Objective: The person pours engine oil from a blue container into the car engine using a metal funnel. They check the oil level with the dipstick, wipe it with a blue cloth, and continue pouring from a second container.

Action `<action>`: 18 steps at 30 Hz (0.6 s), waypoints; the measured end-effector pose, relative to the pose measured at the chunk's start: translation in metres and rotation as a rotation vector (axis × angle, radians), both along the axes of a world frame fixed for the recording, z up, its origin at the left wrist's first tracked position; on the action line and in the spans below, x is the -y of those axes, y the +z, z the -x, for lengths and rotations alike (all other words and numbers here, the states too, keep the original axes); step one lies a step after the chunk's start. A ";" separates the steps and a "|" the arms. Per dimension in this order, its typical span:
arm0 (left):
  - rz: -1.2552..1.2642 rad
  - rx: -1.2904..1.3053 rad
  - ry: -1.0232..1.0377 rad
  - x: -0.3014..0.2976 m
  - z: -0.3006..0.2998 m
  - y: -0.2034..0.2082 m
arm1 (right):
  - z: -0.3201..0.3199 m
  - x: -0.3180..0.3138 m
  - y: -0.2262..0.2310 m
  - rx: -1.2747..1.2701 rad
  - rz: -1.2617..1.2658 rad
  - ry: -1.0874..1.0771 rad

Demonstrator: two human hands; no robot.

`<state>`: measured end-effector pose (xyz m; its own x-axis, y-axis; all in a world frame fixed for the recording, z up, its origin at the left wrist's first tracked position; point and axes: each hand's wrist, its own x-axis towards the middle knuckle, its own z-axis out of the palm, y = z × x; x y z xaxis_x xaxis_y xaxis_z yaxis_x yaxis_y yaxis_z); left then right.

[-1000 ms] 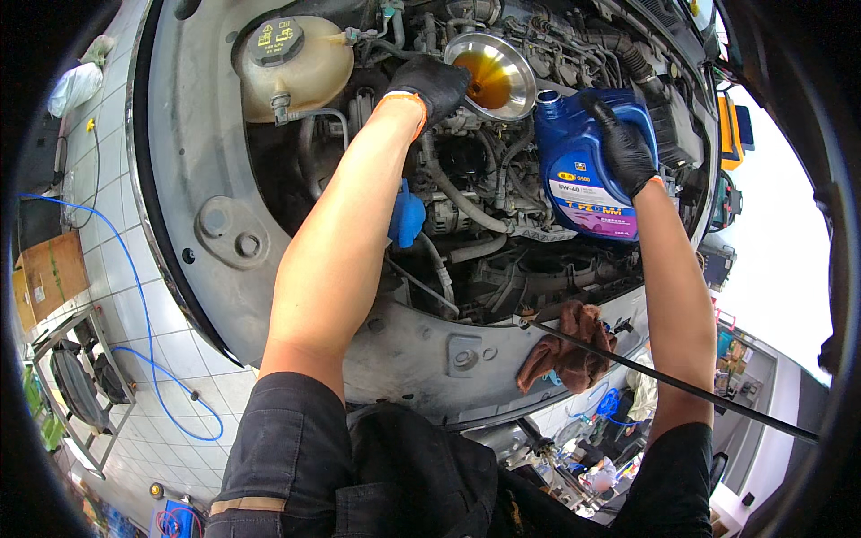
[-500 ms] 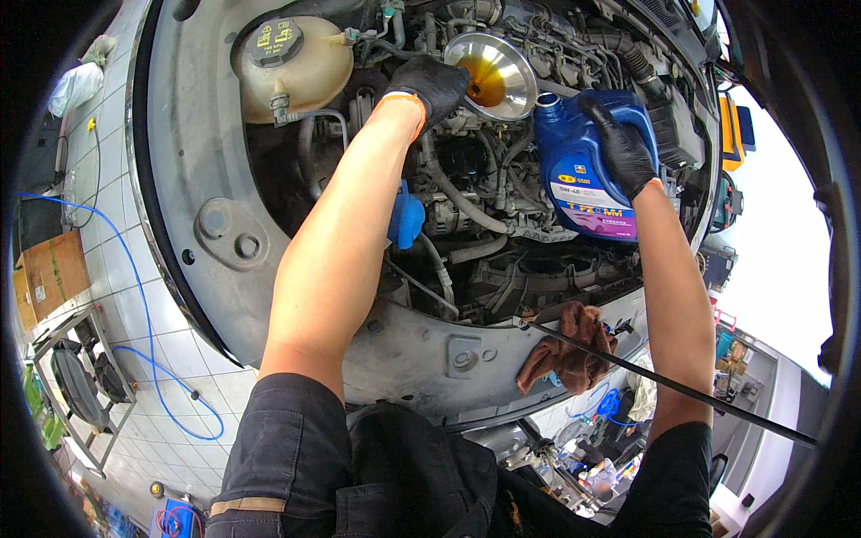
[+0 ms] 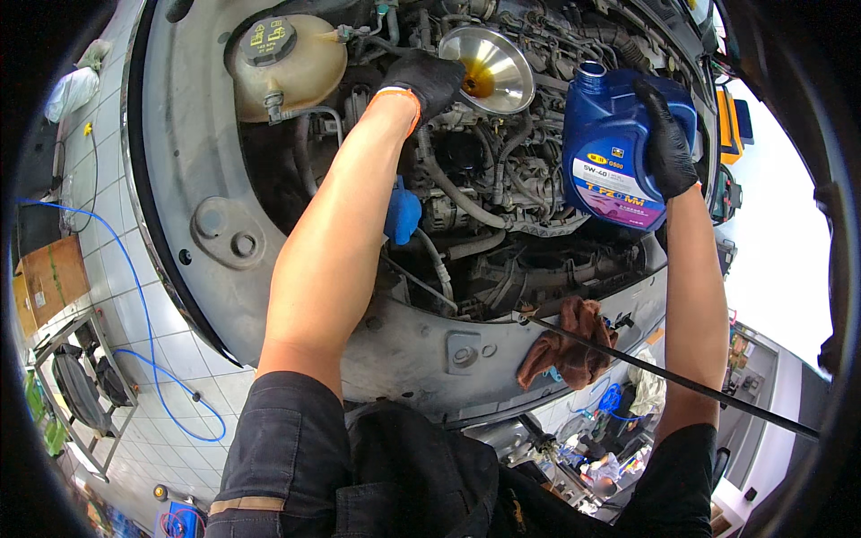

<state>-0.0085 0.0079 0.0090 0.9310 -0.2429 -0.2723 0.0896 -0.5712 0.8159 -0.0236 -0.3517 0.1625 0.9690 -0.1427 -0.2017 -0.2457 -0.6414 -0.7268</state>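
Note:
My left hand [image 3: 425, 87], in a black glove, is closed on the near-left side of a metal funnel [image 3: 505, 65]. Amber oil coats the funnel's lower middle around its outlet. To the right, my right hand [image 3: 668, 139], also gloved in black, grips the handle of a blue oil jug [image 3: 599, 134]. The jug stands nearly upright over the engine, apart from the funnel, with its uncapped mouth at the upper left. Beneath both lies the engine [image 3: 466, 179] with its hoses and pipes. The funnel's lower end is hidden.
A cloudy coolant tank [image 3: 296, 76] sits at the left of the bay. At the front edge lies a brown cloth [image 3: 574, 345]. A black prop rod [image 3: 682, 377] slants across to the right, under my right forearm. A blue cap [image 3: 403, 215] shows beside my left forearm.
The jug has moved right, away from the funnel, and come more upright in my right hand. My left hand stays at the funnel, where less oil shows.

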 end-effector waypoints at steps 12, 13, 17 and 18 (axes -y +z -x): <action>-0.152 0.152 -0.130 -0.001 0.002 0.007 | -0.001 -0.035 -0.002 0.113 1.029 0.706; -0.142 0.099 -0.083 -0.001 0.001 0.007 | -0.003 -0.041 -0.004 0.075 1.120 0.749; -0.100 0.093 -0.042 0.000 0.000 0.004 | -0.011 -0.058 -0.011 0.147 1.057 0.755; -0.100 0.105 -0.035 0.001 -0.001 0.002 | -0.015 -0.062 -0.010 0.063 1.035 0.688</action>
<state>-0.0073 0.0074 0.0112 0.9471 -0.2522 -0.1986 -0.0142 -0.6511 0.7589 -0.0086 -0.2898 0.1523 0.9094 0.3339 -0.2480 0.3850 -0.9013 0.1983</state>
